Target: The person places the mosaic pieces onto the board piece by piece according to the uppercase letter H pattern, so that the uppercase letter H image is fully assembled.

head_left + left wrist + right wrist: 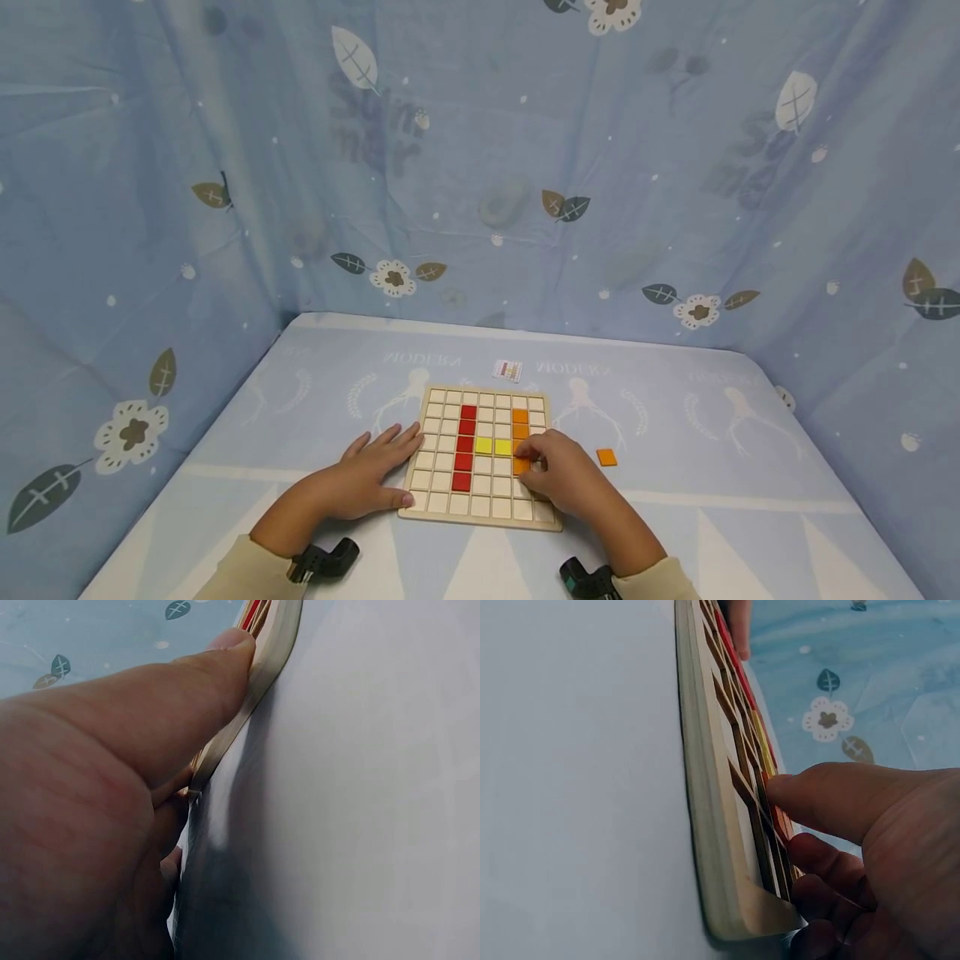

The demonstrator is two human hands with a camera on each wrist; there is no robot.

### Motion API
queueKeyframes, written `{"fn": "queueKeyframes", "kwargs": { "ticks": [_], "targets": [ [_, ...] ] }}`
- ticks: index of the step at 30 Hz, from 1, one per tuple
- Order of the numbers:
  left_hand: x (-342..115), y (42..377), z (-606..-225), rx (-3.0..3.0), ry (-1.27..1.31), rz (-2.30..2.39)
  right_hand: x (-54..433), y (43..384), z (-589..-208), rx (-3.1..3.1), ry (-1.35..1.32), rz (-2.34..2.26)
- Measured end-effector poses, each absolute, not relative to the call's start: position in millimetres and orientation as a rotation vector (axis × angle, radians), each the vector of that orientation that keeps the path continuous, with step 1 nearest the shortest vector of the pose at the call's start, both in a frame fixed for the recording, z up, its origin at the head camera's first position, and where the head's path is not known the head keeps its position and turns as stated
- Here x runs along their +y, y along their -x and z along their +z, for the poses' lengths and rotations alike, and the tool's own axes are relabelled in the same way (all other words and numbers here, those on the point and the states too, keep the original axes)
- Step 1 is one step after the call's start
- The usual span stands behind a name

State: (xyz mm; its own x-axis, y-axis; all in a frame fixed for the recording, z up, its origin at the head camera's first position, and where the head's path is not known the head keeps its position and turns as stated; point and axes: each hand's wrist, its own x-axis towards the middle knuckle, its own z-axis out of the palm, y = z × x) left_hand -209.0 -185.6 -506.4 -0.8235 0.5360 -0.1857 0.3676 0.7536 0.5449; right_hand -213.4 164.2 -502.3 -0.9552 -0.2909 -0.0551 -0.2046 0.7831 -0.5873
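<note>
A wooden grid board [480, 523] lies on the table with pale square cells. A column of several red tiles [464, 462], two yellow tiles [492, 447] and a column of orange tiles [521, 430] fill some cells. My right hand [564, 473] is over the board's right side, its thumb and index finger at the two edges of the lowest orange tile [521, 467], pinching it at its cell. In the right wrist view the thumb [832, 796] and curled fingers are close to the grid. My left hand [367, 477] rests spread against the board's left edge, thumb touching the rim.
One loose orange tile [607, 457] lies on the table right of the board. A small printed card [507, 370] lies behind the board. Blue patterned cloth [480, 167] hangs around the table's back and sides.
</note>
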Motion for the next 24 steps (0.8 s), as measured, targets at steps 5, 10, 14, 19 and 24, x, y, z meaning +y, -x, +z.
{"fn": "queueKeyframes", "kwargs": {
  "ticks": [5, 10, 14, 19, 24],
  "targets": [
    [-185.9, 208.9, -507.3, 2.619, -0.693, 0.717, 164.5, 213.3, -502.0, 2.905, 0.291, -0.944],
    [-186.0, 209.0, -507.1, 2.617, -0.688, 0.717, 166.6, 213.6, -505.6, 2.93, 0.228, -0.929],
    [-185.8, 208.8, -506.0, 2.613, -0.685, 0.726, 167.5, 213.8, -508.2, 2.921, 0.24, -0.922],
    [-185.0, 209.1, -505.0, 2.62, -0.682, 0.715, 167.9, 213.9, -507.6, 2.925, 0.241, -0.933],
    [-184.2, 208.4, -504.4, 2.624, -0.678, 0.712, 169.5, 213.5, -506.2, 2.928, 0.213, -0.952]
  ]
}}
